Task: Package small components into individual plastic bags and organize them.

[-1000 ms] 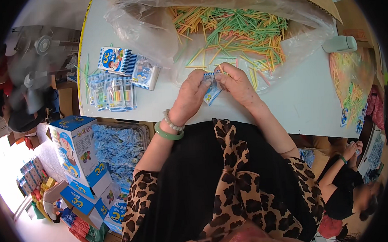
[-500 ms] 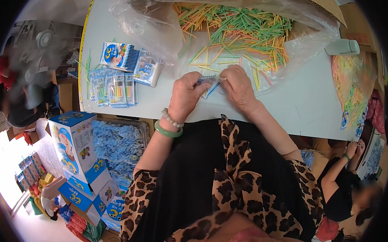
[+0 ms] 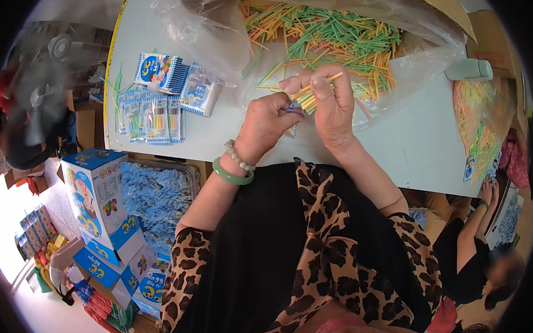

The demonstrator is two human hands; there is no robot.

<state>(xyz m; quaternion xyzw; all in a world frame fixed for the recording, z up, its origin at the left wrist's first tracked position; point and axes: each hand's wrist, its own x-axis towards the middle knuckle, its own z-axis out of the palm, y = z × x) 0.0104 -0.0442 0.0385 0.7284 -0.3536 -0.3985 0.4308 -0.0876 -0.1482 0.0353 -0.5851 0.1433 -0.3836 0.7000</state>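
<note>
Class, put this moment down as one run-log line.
left hand: grips packet | right hand: holds sticks | table: filled packets left, stick pile ahead

Pale-green bottle (image 3: 469, 69), blue-and-white cartons (image 3: 105, 200), blurred fan (image 3: 59, 47), co-worker (image 3: 462, 250) in black

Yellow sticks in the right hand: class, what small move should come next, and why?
Probably ease the yellow sticks gently toward the packet: the right hand holds them at a slant, their lower ends close to the small packet in the left hand. Whether any ends are already inside is hidden.
</note>
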